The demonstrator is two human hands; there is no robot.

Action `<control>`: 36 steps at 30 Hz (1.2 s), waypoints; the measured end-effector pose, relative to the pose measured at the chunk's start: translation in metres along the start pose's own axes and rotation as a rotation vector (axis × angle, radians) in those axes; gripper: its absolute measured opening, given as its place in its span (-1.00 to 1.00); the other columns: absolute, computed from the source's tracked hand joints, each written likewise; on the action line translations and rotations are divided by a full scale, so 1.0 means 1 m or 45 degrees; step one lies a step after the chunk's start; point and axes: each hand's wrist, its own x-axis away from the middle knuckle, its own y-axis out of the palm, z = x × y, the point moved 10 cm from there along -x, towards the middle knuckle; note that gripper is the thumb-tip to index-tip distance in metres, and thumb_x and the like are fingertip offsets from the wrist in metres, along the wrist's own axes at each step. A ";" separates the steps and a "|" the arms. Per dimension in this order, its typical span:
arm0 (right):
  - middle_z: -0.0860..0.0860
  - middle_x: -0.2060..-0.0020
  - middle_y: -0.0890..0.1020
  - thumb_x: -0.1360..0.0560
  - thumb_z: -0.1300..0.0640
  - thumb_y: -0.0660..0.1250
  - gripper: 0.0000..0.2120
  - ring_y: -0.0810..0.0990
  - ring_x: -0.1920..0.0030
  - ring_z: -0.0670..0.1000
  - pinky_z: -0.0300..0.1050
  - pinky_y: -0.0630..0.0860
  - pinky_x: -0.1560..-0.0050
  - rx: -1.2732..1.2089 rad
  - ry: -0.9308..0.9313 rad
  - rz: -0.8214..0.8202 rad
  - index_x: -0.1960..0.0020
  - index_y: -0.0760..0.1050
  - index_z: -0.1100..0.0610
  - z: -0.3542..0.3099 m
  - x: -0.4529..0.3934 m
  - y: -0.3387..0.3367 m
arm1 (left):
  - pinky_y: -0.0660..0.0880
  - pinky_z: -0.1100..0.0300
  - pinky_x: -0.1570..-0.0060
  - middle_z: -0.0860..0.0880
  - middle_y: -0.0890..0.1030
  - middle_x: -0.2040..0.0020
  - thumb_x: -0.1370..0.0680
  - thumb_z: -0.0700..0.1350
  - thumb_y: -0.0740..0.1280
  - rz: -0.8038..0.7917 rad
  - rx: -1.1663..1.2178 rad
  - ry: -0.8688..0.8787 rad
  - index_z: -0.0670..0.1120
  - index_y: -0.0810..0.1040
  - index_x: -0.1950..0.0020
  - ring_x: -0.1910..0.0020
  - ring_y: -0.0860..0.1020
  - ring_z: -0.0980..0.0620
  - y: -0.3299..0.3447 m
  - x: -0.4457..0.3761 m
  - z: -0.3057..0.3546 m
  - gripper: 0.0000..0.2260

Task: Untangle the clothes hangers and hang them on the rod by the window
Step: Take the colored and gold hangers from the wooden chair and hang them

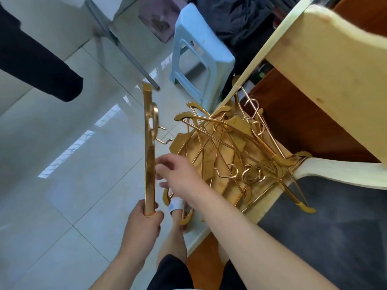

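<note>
A: Two hands show. What do they hold?
B: Left hand (144, 221) grips a bunch of gold hangers (149, 147) by one end, upright over open tiled floor (62, 185). Right hand (178, 176), fingers loosely curled, touches that bunch without gripping.
A: And the rest?
B: Tangled pile of gold hangers (236, 155) lies on a pale wooden chair seat (259, 208), some overhanging its edges. Blue stool (199, 55) stands just beyond.

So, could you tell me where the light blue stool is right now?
The light blue stool stands on the tiled floor, upper centre of the head view, just behind the tangled hangers on the wooden chair.
</note>
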 end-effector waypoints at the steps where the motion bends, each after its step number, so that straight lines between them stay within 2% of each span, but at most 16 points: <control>1: -0.04 0.04 0.60 -0.64 0.19 0.26 -0.81 0.58 -0.01 -0.03 -0.04 0.65 -0.02 0.157 -0.002 0.056 -0.21 0.57 0.15 0.008 -0.002 -0.021 | 0.47 -0.01 0.30 -0.16 0.51 0.26 -0.55 -0.23 0.31 0.041 -0.076 -0.001 -0.02 0.48 -0.01 0.35 0.47 -0.09 -0.004 -0.003 -0.005 -0.88; 2: -0.07 0.00 0.60 -0.63 0.16 0.26 -0.79 0.59 -0.05 -0.03 -0.08 0.63 -0.01 0.291 0.021 0.134 -0.23 0.57 0.11 0.018 -0.002 -0.046 | 0.51 -0.02 0.27 -0.18 0.54 0.21 -0.55 -0.20 0.33 0.077 -0.136 -0.012 0.01 0.46 0.01 0.32 0.49 -0.10 -0.008 -0.005 -0.010 -0.88; 5: -0.03 -0.11 0.61 -0.64 0.17 0.24 -0.78 0.60 -0.13 0.02 0.00 0.56 -0.20 0.532 0.261 0.350 -0.24 0.56 0.06 0.057 0.009 -0.132 | 0.55 -0.02 0.19 -0.23 0.56 0.07 -0.58 -0.16 0.34 0.125 -0.107 -0.072 0.00 0.45 0.02 0.20 0.53 -0.14 -0.011 -0.015 -0.026 -0.91; 7: 0.01 -0.15 0.60 -0.65 0.20 0.22 -0.79 0.60 -0.12 0.04 -0.01 0.56 -0.16 0.565 0.400 0.439 -0.23 0.55 0.07 0.077 0.023 -0.174 | 0.56 -0.04 0.04 -0.18 0.56 0.01 -0.59 -0.15 0.33 0.129 0.005 -0.134 -0.03 0.47 -0.04 0.07 0.55 -0.16 -0.008 -0.030 -0.038 -0.93; 10: 0.04 -0.12 0.61 -0.65 0.23 0.22 -0.78 0.62 -0.02 0.01 -0.08 0.59 -0.03 0.524 0.454 0.490 -0.24 0.55 0.12 0.086 0.031 -0.197 | 0.48 -0.22 -0.31 -0.08 0.54 -0.11 -0.58 -0.18 0.35 0.100 0.173 -0.254 -0.05 0.47 -0.20 -0.14 0.51 -0.15 0.008 -0.067 -0.053 -0.79; 13: 0.03 -0.03 0.64 -0.65 0.21 0.23 -0.80 0.66 0.00 0.03 0.08 0.61 -0.19 0.505 0.432 0.504 -0.21 0.56 0.09 0.090 0.012 -0.195 | 0.40 -0.25 -0.38 -0.03 0.52 -0.28 -0.56 -0.20 0.37 0.111 0.284 -0.301 -0.06 0.40 -0.33 -0.27 0.47 -0.14 0.023 -0.123 -0.068 -0.64; 15: 0.01 -0.01 0.64 -0.65 0.20 0.24 -0.82 0.67 0.01 0.01 0.09 0.61 -0.19 0.505 0.402 0.511 -0.18 0.56 0.06 0.086 0.000 -0.189 | 0.39 -0.24 -0.38 0.00 0.54 -0.32 -0.57 -0.22 0.37 0.098 0.308 -0.304 -0.08 0.36 -0.39 -0.30 0.48 -0.13 0.031 -0.151 -0.076 -0.59; 17: 0.03 -0.01 0.63 -0.65 0.21 0.24 -0.83 0.66 0.01 0.01 0.02 0.63 -0.13 0.472 0.399 0.496 -0.16 0.56 0.06 0.086 -0.009 -0.178 | 0.44 -0.18 -0.33 0.02 0.59 -0.29 -0.57 -0.23 0.37 0.039 0.311 -0.316 -0.08 0.35 -0.38 -0.28 0.51 -0.13 0.040 -0.168 -0.087 -0.59; 20: 0.09 0.01 0.65 -0.65 0.23 0.22 -0.83 0.67 0.00 0.05 -0.01 0.63 -0.08 0.454 0.384 0.447 -0.14 0.56 0.10 0.086 -0.018 -0.159 | 0.50 -0.07 -0.10 0.04 0.66 -0.19 -0.51 -0.30 0.38 -0.110 0.336 -0.320 -0.06 0.40 -0.23 -0.20 0.57 -0.08 0.057 -0.178 -0.099 -0.65; 23: 0.09 -0.01 0.65 -0.65 0.24 0.22 -0.83 0.66 0.09 0.01 -0.02 0.63 -0.08 0.451 0.414 0.387 -0.13 0.57 0.12 0.100 -0.026 -0.145 | 0.54 -0.09 -0.12 0.04 0.68 -0.13 -0.44 -0.37 0.39 -0.214 0.348 -0.313 -0.05 0.41 -0.17 -0.17 0.59 -0.08 0.069 -0.181 -0.102 -0.61; 27: 0.09 0.00 0.65 -0.64 0.24 0.22 -0.83 0.65 0.14 0.02 0.10 0.64 -0.13 0.467 0.469 0.387 -0.02 0.59 0.11 0.119 -0.026 -0.137 | 0.54 0.00 0.06 0.02 0.65 -0.13 -0.44 -0.34 0.45 -0.253 0.319 -0.274 -0.04 0.40 -0.16 -0.15 0.58 -0.06 0.076 -0.184 -0.097 -0.60; 29: 0.12 0.03 0.66 -0.64 0.24 0.21 -0.82 0.64 0.14 0.02 0.07 0.63 -0.11 0.472 0.495 0.395 -0.02 0.59 0.11 0.125 -0.024 -0.134 | 0.57 -0.03 0.08 -0.02 0.64 -0.13 -0.47 -0.32 0.45 -0.264 0.335 -0.270 -0.10 0.41 -0.17 -0.12 0.59 -0.10 0.082 -0.185 -0.095 -0.64; 32: 0.13 0.04 0.66 -0.65 0.25 0.19 -0.80 0.63 0.15 0.01 -0.03 0.62 -0.04 0.436 0.514 0.428 -0.07 0.59 0.14 0.129 -0.024 -0.136 | 0.59 -0.13 0.01 -0.19 0.62 -0.09 -0.48 -0.29 0.45 -0.263 0.311 -0.274 -0.12 0.43 -0.15 -0.03 0.61 -0.16 0.089 -0.186 -0.099 -0.68; 34: 0.11 0.08 0.65 -0.65 0.26 0.18 -0.80 0.61 0.17 -0.01 -0.10 0.60 0.04 0.387 0.516 0.444 -0.10 0.58 0.17 0.132 -0.025 -0.136 | 0.58 -0.06 0.07 -0.20 0.63 -0.08 -0.47 -0.25 0.49 -0.261 0.330 -0.275 -0.11 0.43 -0.15 -0.02 0.62 -0.15 0.090 -0.186 -0.103 -0.66; 36: 0.10 0.13 0.63 -0.66 0.26 0.18 -0.81 0.60 0.18 -0.01 -0.08 0.60 0.05 0.357 0.515 0.451 -0.10 0.58 0.17 0.134 -0.027 -0.135 | 0.57 0.04 0.08 -0.17 0.64 -0.07 -0.47 -0.21 0.52 -0.240 0.346 -0.256 -0.11 0.45 -0.15 -0.06 0.63 -0.14 0.089 -0.187 -0.105 -0.65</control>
